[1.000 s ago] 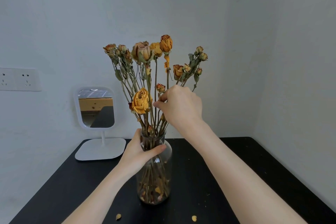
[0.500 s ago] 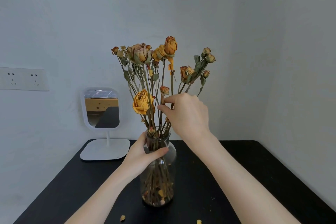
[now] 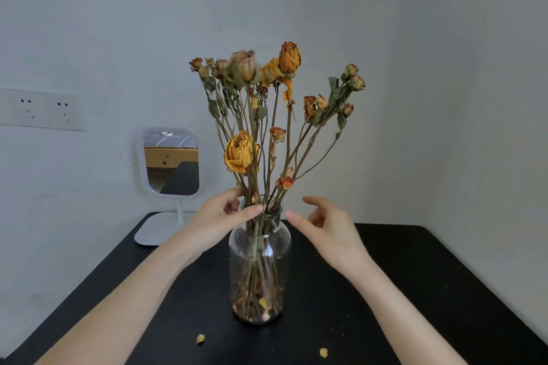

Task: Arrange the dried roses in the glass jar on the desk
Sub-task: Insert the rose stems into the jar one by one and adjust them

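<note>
Your right hand (image 3: 329, 231) has let go of the stems it was pinching half a second ago. It has dropped from the middle of the bunch to the level of the jar's neck, where it hangs just to the right of the glass without touching it, fingers spread loosely and holding nothing. Your left hand (image 3: 219, 219) has stayed at the neck of the glass jar (image 3: 261, 270) but sits a little higher than before. The thumb lies across the front of the neck, and the forefinger reaches up against the stems just above the rim, so the hand grips the jar there. The jar stands upright near the middle of the black desk (image 3: 400, 275), with loose petals and crumbs gathered at its bottom among the stem ends. The dried roses (image 3: 314, 105) stand in it as a loose fan, their thin bare stems crossing at the mouth. A large yellow bloom (image 3: 240, 152) hangs low on the left, a tall orange bud (image 3: 289, 57) tops the bunch, and small greenish buds lean out to the right. One pale bloom near the top is blurred. Two fallen petals (image 3: 200, 338) lie on the desk in front of the jar. A small white mirror (image 3: 171, 161) stands behind on the left, below a wall socket plate (image 3: 44, 109).
</note>
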